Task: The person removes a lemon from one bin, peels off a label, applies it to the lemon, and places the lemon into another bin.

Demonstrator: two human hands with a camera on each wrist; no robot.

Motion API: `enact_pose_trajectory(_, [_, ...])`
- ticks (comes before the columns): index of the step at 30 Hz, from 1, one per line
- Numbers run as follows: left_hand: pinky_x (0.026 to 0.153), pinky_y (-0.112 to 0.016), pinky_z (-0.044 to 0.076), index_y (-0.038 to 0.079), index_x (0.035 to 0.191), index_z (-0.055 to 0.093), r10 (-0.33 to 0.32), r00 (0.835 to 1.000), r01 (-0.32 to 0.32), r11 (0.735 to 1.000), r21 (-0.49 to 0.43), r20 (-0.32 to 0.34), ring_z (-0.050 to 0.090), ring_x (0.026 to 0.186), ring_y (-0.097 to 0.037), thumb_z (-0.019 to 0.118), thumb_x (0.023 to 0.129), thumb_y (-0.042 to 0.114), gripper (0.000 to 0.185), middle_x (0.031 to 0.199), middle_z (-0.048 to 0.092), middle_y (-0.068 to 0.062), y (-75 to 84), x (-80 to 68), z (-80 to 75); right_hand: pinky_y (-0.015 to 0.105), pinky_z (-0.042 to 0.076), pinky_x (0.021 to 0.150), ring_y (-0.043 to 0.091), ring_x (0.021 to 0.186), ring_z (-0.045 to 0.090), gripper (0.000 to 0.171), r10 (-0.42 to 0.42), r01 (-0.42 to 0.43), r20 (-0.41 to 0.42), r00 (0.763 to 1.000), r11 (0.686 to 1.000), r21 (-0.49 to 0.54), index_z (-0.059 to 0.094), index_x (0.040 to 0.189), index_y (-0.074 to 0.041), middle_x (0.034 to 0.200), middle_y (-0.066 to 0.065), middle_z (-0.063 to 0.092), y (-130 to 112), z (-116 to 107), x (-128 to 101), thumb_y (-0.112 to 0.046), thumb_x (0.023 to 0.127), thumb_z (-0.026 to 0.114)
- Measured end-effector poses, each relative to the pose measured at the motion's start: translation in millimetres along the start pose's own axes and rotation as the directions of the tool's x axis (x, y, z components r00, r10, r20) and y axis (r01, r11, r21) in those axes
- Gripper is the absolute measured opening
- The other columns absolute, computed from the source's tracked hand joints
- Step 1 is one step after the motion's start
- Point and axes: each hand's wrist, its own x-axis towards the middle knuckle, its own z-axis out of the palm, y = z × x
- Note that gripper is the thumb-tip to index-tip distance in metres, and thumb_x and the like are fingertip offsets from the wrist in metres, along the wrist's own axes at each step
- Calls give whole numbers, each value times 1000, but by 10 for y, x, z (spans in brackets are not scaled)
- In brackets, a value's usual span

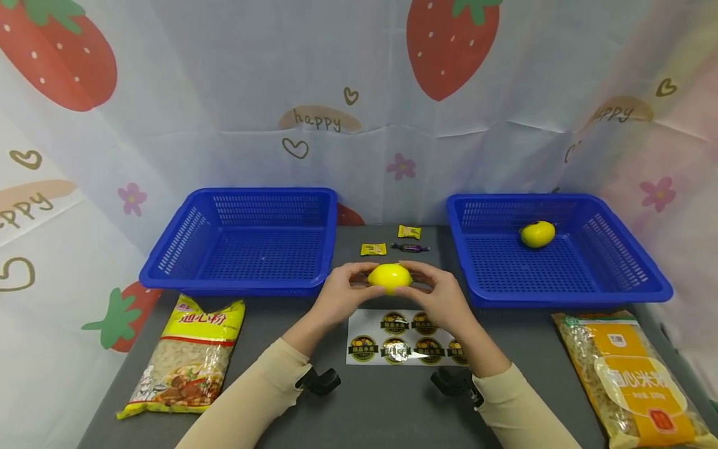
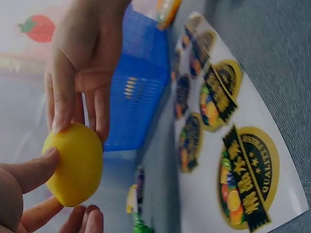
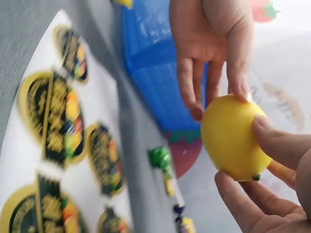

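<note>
Your left hand (image 1: 336,293) and right hand (image 1: 443,296) meet above the middle of the grey surface (image 1: 370,399), and between them you hold a yellow lemon (image 1: 389,276) clear of the surface. The grip on each side is a fingertip pinch: your left thumb and fingers (image 2: 34,170) curl round one end of the lemon (image 2: 75,165), and your right fingers (image 3: 277,145) curl round the other end of the same fruit (image 3: 233,138), so neither hand is spread flat. Just below the lemon and your hands lies a white sticker sheet (image 1: 404,340) printed with round black-and-gold fruit labels, flat on the surface. A blue basket (image 1: 247,240) stands to the left of the hands, with nothing visible inside it; a second blue basket (image 1: 555,249) stands to the right and holds another lemon (image 1: 537,234) near its back wall. Between the two baskets, beyond the held lemon, lie three small wrapped sweets (image 1: 392,242). A yellow-green pasta bag (image 1: 185,355) lies at the near left of the surface, and an orange pasta bag (image 1: 628,374) lies at the near right. A strawberry-print cloth (image 1: 359,93) forms the backdrop.
</note>
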Motion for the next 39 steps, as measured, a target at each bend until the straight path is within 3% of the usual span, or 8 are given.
enact_pose_trajectory(12, [87,-33,59,7,136,63,-100,995,99,993,64,11,66,112,-27,77,91,21,49,134,63,-14,-298,260,236,47,56,95,35,122,63,51,157,-153,38,987,984,-87,62,138,-17,138,13,62,353,38,137,-28,91,77])
enact_pose_trajectory(23, [90,-34,57,6,140,60,-99,994,96,992,78,36,64,112,-26,75,93,20,51,134,63,-14,-355,329,255,47,55,97,33,124,62,51,201,-197,35,979,976,-88,62,138,-15,140,13,61,445,51,207,-24,91,77])
enact_pose_trajectory(30, [91,-37,55,6,141,56,-91,995,88,994,69,46,64,109,-25,81,88,21,61,128,65,-13,-355,354,260,50,52,101,35,128,59,58,171,-167,52,984,982,-85,56,143,-9,143,17,58,461,19,202,-27,92,76])
enact_pose_trajectory(39, [91,-38,55,5,140,56,-107,993,103,992,71,58,64,109,-27,85,83,21,66,124,65,-14,-329,364,266,50,52,101,36,131,56,64,205,-198,69,976,976,-91,53,146,-10,148,15,54,472,-1,210,-31,91,77])
